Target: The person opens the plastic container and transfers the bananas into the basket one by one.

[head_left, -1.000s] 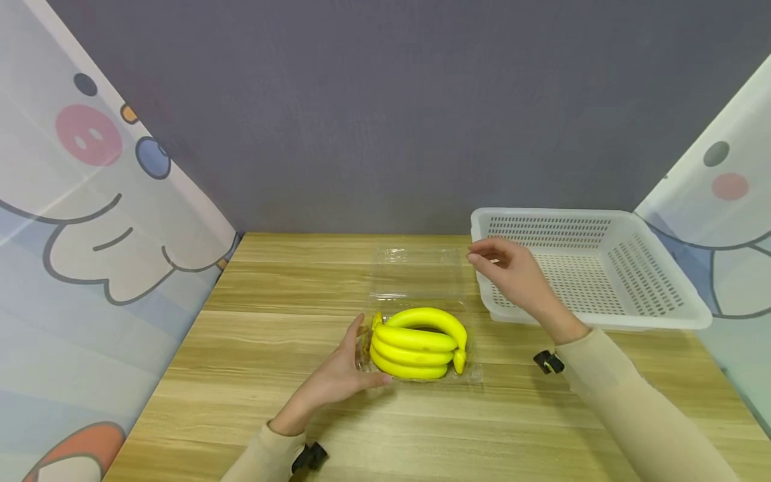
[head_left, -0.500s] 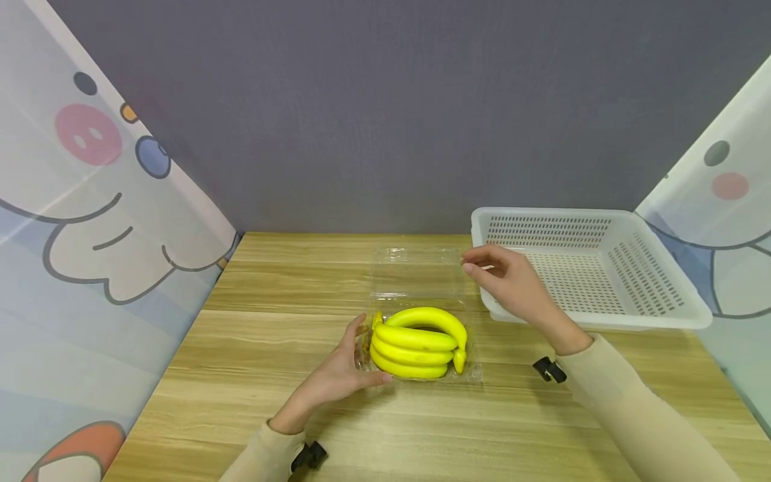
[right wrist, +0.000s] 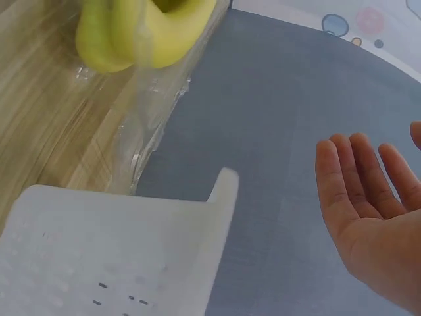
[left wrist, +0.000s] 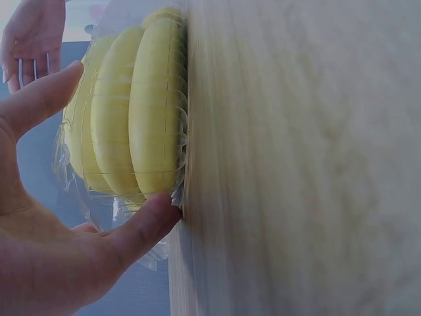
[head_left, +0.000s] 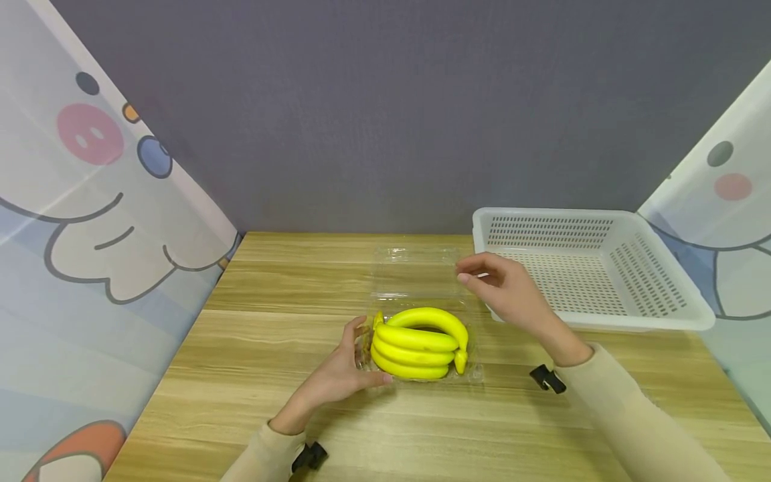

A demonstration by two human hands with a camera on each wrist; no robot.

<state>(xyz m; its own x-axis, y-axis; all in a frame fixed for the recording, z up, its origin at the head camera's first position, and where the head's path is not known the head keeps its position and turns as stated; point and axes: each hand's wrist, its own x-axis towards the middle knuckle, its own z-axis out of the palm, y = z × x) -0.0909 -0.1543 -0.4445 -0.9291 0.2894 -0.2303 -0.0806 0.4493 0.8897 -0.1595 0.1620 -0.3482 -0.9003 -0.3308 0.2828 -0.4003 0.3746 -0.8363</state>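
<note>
A bunch of yellow bananas (head_left: 415,348) lies in the base of a clear plastic clamshell container (head_left: 474,371). Its transparent lid (head_left: 415,273) is folded back flat on the table, away from me. My left hand (head_left: 337,376) holds the container at its left end, thumb along the front edge and fingers at the left side. In the left wrist view the thumb (left wrist: 141,224) reaches the container's lower edge. Holding nothing, my right hand (head_left: 512,294) hovers with loosely bent fingers by the lid's right side, overlapping the near left corner of a white basket.
The white perforated plastic basket (head_left: 632,321) stands on the wooden table (head_left: 271,321) at the back right. A dark grey panel (head_left: 373,120) rises behind the table. Cartoon-printed panels flank both sides.
My right hand has moved a little left and toward me, from over the basket's left edge to the lid's right side. Left hand, container and bananas have stayed put.
</note>
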